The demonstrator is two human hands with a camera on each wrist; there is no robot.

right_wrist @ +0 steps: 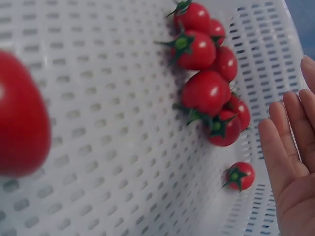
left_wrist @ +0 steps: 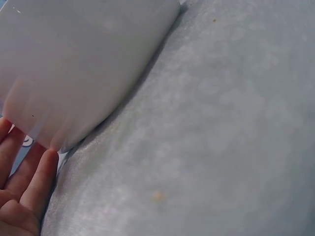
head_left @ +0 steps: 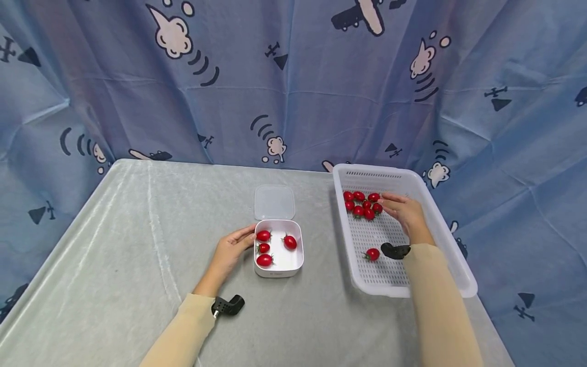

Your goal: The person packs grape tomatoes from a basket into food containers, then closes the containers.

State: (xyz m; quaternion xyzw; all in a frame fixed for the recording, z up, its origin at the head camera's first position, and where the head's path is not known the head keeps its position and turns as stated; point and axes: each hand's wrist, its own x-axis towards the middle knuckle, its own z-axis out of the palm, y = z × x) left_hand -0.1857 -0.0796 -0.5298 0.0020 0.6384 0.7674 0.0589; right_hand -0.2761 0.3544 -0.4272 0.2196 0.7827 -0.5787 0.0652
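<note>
A small white square box (head_left: 278, 273) holds several cherry tomatoes (head_left: 290, 242), three of them along its left side. My left hand (head_left: 233, 250) touches the box's left wall with extended fingers; in the left wrist view the fingertips (left_wrist: 49, 156) meet the white wall. Over the white perforated basket (head_left: 451, 250), my right hand (head_left: 405, 213) hovers beside a cluster of cherry tomatoes (head_left: 369, 214). Its fingers (right_wrist: 278, 142) look straight and hold nothing in the right wrist view. One separate tomato (head_left: 372, 254) lies nearer the basket's front, close to the right wrist.
A translucent square lid (head_left: 274, 202) lies flat just behind the box. The basket stands on the right of the grey-covered table (head_left: 137, 244). Behind the table hangs a blue patterned curtain (head_left: 238, 102), which also runs along both sides.
</note>
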